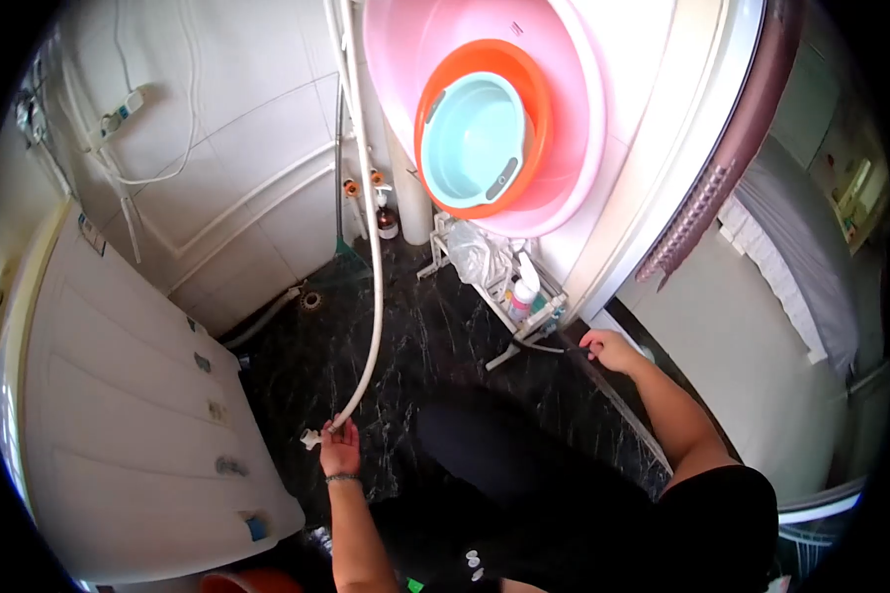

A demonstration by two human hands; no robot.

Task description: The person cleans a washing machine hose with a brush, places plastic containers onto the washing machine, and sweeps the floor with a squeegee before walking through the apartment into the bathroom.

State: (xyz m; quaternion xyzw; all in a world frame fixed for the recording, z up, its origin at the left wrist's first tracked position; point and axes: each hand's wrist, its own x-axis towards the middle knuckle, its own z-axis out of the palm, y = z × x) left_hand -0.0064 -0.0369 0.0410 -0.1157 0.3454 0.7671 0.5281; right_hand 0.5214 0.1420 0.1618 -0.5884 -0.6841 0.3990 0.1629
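Near the bottom centre, my left hand (340,453) is closed around a white hose (375,296), close to its lower end. A white plastic connector (311,438) sticks out past the fingers on the left. The hose rises in a long curve to the top of the view. Over to the right, my right hand (611,350) pinches the dark end of a thin, slightly bent rod (544,347), whose kind I cannot make out. The rod's other end reaches the foot of a low white rack (504,362).
A white washing machine (138,395) stands at left. Pink (585,128), orange (539,119) and light-blue basins (470,138) are nested against the wall. The rack holds a pump bottle (524,292) and plastic bag (477,255). A brown bottle (387,219) and floor drain (311,300) lie beyond.
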